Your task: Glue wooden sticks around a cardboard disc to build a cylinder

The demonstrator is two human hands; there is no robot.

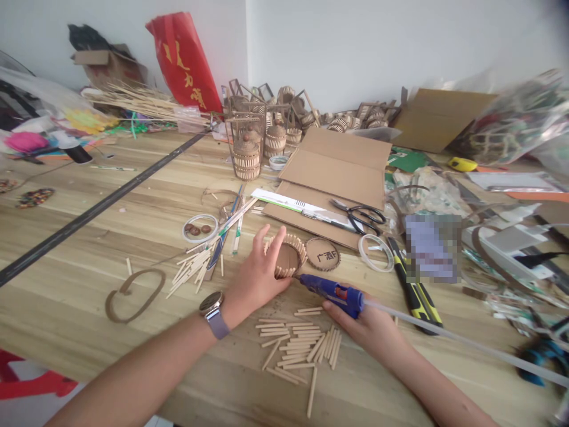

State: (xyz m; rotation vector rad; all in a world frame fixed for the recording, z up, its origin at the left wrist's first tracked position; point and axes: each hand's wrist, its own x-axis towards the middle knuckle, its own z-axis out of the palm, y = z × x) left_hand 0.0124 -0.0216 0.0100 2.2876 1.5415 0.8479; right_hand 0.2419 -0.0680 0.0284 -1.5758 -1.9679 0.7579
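Note:
My left hand (262,267), with a watch on its wrist, is closed round the near left side of a small round basket (301,249) of short wooden sticks set about a cardboard base. In my right hand (362,323) is a blue glue gun (333,293); its nozzle points left at the basket's near edge, and whether it touches cannot be made out. A long translucent glue stick (435,329) runs out of the gun's back. Short wooden sticks (302,344) lie loose between my forearms. Right of the basket lies a round cardboard disc (323,254) with printed characters.
Black scissors (362,216) and a ruler (306,209) lie on folded cardboard (338,166). A yellow-and-black utility knife (415,287) and a tape roll (376,253) are at right. Finished wooden baskets (246,157) stand at the back. More sticks (191,267) lie at left.

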